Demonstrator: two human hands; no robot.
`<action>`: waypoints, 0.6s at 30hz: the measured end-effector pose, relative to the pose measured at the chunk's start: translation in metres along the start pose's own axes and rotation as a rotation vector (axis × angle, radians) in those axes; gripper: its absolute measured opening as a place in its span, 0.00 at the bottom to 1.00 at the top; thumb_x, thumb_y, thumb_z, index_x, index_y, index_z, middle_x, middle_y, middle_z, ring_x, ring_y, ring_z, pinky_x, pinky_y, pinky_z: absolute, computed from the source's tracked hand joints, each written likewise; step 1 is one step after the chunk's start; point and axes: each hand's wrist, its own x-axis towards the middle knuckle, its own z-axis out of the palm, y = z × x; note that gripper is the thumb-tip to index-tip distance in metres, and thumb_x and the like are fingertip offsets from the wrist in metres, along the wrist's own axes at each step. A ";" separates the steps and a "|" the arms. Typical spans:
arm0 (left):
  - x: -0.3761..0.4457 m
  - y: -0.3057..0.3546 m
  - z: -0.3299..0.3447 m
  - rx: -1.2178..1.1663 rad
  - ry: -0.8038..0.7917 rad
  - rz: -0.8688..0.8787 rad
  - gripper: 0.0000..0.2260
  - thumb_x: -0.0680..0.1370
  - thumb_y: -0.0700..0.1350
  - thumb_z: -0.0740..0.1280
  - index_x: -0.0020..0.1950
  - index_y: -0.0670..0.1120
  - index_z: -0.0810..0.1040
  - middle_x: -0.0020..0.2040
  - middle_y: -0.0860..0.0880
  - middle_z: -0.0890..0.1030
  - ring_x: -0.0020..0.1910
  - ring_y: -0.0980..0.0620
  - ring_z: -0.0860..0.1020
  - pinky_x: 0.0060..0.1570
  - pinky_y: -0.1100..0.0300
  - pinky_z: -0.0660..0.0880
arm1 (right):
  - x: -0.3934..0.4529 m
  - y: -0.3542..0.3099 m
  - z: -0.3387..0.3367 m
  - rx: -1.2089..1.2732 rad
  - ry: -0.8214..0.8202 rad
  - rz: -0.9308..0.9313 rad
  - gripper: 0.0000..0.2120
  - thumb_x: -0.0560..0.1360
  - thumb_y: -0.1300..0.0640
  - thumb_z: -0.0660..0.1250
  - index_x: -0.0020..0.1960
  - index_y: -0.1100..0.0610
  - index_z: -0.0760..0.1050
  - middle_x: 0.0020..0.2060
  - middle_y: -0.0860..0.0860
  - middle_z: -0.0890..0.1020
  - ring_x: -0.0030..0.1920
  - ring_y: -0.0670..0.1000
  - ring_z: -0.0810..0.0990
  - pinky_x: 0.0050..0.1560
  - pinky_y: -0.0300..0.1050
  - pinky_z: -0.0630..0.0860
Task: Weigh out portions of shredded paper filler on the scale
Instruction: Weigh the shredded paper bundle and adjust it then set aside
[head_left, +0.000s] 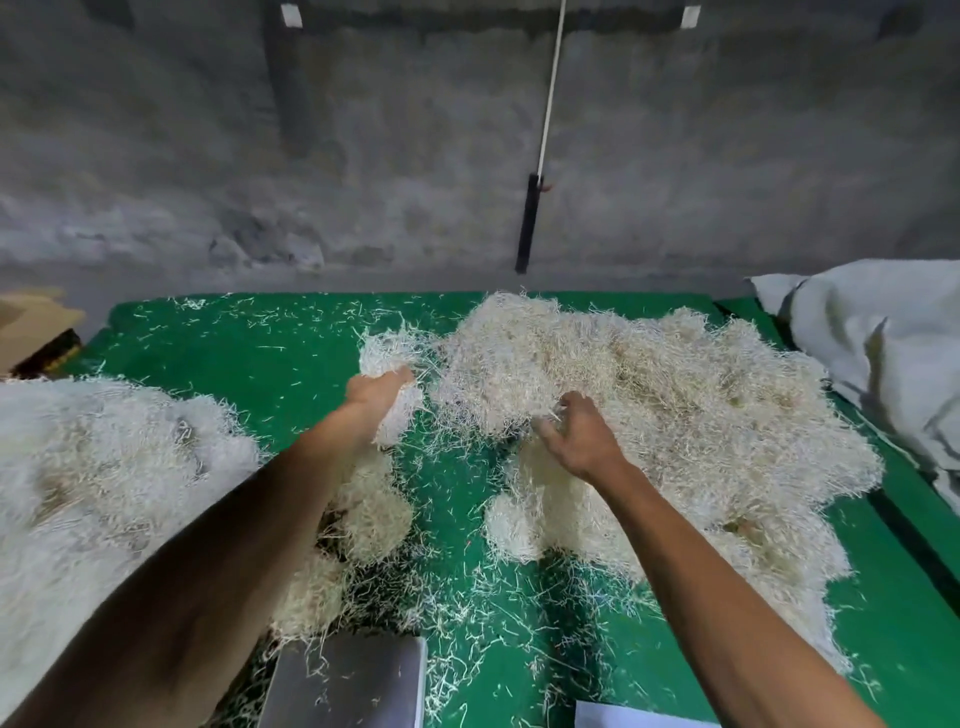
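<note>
A big heap of cream shredded paper filler (675, 410) covers the right half of the green table (249, 338). My left hand (376, 397) grips a clump of filler (387, 358) lifted at the heap's left edge. My right hand (579, 434) is curled into the heap's near edge, gripping strands. The metal scale platform (348, 686) lies at the bottom centre with a few loose strands on it. My left forearm hides part of a smaller mound (363, 514).
Another filler pile (98, 467) fills the left side. A grey sack (883, 353) lies at the right edge, a cardboard box (31, 322) at far left. A white sheet (634, 717) lies next to the scale. Concrete wall behind, with a black handle (527, 223) hanging on a cord.
</note>
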 end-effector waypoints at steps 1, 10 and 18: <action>-0.006 -0.001 0.002 0.021 -0.024 0.008 0.46 0.70 0.63 0.73 0.80 0.45 0.56 0.78 0.39 0.63 0.74 0.34 0.65 0.70 0.37 0.65 | -0.003 0.000 0.001 -0.080 -0.085 0.040 0.35 0.80 0.40 0.68 0.77 0.58 0.61 0.72 0.59 0.69 0.63 0.59 0.78 0.62 0.59 0.78; -0.085 -0.026 -0.034 0.315 -0.367 0.137 0.41 0.67 0.62 0.73 0.77 0.52 0.64 0.77 0.50 0.63 0.76 0.41 0.63 0.69 0.38 0.66 | -0.082 -0.088 0.028 0.272 -0.147 -0.282 0.28 0.83 0.43 0.63 0.80 0.45 0.60 0.75 0.48 0.70 0.63 0.52 0.79 0.63 0.55 0.76; -0.145 -0.092 -0.117 0.004 -0.287 0.100 0.40 0.66 0.68 0.71 0.75 0.57 0.66 0.78 0.51 0.61 0.75 0.42 0.63 0.71 0.38 0.64 | -0.174 -0.143 0.105 0.404 -0.355 -0.231 0.18 0.85 0.53 0.60 0.37 0.53 0.73 0.35 0.52 0.77 0.35 0.47 0.74 0.42 0.45 0.73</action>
